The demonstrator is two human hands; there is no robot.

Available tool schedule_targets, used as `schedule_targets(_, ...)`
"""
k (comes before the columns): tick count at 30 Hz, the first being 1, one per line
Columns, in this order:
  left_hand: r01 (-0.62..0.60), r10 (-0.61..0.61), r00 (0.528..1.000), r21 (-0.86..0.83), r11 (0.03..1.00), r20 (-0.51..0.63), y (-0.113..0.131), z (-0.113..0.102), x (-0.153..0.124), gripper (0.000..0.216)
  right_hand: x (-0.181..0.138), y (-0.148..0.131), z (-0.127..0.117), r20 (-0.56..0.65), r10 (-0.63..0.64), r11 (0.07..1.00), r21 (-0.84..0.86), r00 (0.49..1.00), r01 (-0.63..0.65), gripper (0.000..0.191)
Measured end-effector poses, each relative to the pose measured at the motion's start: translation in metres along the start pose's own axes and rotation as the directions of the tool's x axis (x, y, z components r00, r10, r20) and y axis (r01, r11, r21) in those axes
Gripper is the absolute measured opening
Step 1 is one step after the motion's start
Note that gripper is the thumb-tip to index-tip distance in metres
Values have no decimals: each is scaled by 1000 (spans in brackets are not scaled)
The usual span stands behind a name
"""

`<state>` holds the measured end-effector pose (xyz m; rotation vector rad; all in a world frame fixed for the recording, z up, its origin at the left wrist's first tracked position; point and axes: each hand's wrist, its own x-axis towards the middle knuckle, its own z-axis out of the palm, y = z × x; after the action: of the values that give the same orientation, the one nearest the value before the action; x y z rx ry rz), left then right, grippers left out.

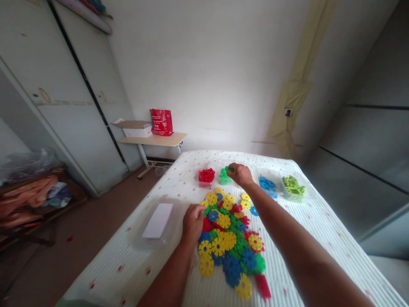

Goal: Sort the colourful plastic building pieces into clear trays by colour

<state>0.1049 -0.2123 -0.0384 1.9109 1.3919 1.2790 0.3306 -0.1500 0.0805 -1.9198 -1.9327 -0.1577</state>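
A heap of flat plastic snowflake pieces (228, 238) in yellow, blue, green and red lies on the white bedsheet (319, 221). My left hand (192, 221) rests curled at the heap's left edge, fingers closed on pieces there; what it holds is hidden. My right hand (240, 174) reaches far forward over a clear tub of green pieces (224, 177), its fingers closed on a green piece. A tub of red pieces (206, 176) stands just left of it.
A tub of blue pieces (267, 185) and a tub of light-green pieces (293, 186) stand at the right. A clear lid with a white label (158, 221) lies left of my left hand. A side table with a red bag (161, 122) stands by the wall.
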Motion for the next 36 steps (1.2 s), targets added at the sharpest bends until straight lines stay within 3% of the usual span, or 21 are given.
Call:
schedule_targets(3, 2, -2, 1000, -1, 1000, -3, 0, -1, 0, 22, 13, 2, 6, -27, 26, 1000, -2, 999, -26, 33)
schedule_targets(6, 7, -7, 1000, -3, 1000, -3, 0, -1, 0, 22, 2, 12, 2, -114, -12, 1000, 26, 993, 15, 27)
schedule_targets(9, 11, -11, 1000, -6, 1000, -1, 0, 0, 1, 23, -30, 29, -7, -271, -140, 984, 71, 952, 164, 25)
schedule_targets(12, 9, -9, 1000, -4, 1000, 6, 0, 0, 0, 23, -78, 52, -9, -341, -205, 962, 106, 917, 254, 27)
schedule_targets(15, 8, -8, 1000, -1, 1000, 4, 1, 0, 0, 23, -126, 76, -2, -305, -149, 964, 166, 941, 206, 29)
schedule_targets(18, 5, -5, 1000, -4, 1000, 1, 0, -1, 0, 23, -160, 94, 8, -195, 3, 960, 274, 981, 52, 31)
schedule_targets(23, -26, 26, 1000, 14, 1000, 4, 1, -2, 0, 23, -172, 103, 13, -39, 250, 895, 390, 968, -215, 31)
schedule_targets(30, -209, 183, 975, 249, 946, 123, 29, -7, -9, 19, -169, 99, 16, -40, 167, 933, 330, 985, -145, 31)
schedule_targets(36, -148, 42, 966, 414, 898, 254, 38, -3, -12, 37, -171, 102, 21, -47, 136, 952, 283, 990, -117, 31)
